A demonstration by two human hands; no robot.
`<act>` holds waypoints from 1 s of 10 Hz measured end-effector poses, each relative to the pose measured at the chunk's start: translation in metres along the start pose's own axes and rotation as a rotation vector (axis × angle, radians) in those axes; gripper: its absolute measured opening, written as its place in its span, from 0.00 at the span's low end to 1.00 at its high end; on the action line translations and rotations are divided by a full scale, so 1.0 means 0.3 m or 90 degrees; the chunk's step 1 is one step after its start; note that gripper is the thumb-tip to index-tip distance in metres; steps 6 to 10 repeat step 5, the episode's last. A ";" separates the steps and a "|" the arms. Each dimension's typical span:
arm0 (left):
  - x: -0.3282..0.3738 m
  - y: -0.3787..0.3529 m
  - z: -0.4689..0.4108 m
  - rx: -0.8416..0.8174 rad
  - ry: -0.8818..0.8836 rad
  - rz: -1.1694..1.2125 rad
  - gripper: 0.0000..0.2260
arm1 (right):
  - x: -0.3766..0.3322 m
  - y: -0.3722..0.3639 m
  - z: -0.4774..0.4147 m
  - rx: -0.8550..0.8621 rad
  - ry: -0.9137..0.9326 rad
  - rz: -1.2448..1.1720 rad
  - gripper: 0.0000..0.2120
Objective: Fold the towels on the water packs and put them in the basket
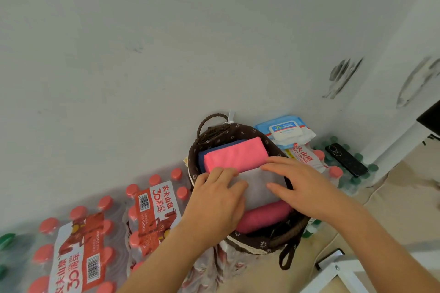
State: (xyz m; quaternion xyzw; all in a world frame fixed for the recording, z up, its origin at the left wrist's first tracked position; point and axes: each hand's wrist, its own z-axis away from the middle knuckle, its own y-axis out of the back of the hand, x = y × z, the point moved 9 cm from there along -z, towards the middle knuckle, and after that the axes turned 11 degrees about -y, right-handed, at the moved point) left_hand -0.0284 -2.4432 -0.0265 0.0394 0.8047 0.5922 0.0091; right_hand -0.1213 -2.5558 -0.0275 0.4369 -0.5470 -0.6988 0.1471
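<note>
A dark woven basket (pixel 242 132) with a brown flowered lining stands on the water packs against the wall. Inside lie a folded pink towel (pixel 235 156) over a dark blue towel (pixel 202 156), a folded grey towel (pixel 260 189) in the middle, and a darker pink rolled towel (pixel 264 215) at the near side. My left hand (pixel 214 200) rests on the grey towel's left edge with fingers bent over it. My right hand (pixel 300 185) lies flat on its right part, fingers straight.
Shrink-wrapped water packs (pixel 78 245) with red caps fill the lower left. A blue wet-wipe pack (pixel 285 129) lies behind the basket. A black phone (pixel 346 158) rests on green-capped bottles at right. A white frame (pixel 338 273) stands at the lower right.
</note>
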 end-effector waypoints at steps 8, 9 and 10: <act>-0.076 0.539 0.175 0.411 0.098 0.433 0.13 | -0.018 0.438 0.240 0.280 -0.113 -0.425 0.21; -0.076 0.539 0.175 0.411 0.098 0.433 0.13 | -0.018 0.438 0.240 0.280 -0.113 -0.425 0.21; -0.076 0.539 0.175 0.411 0.098 0.433 0.13 | -0.018 0.438 0.240 0.280 -0.113 -0.425 0.21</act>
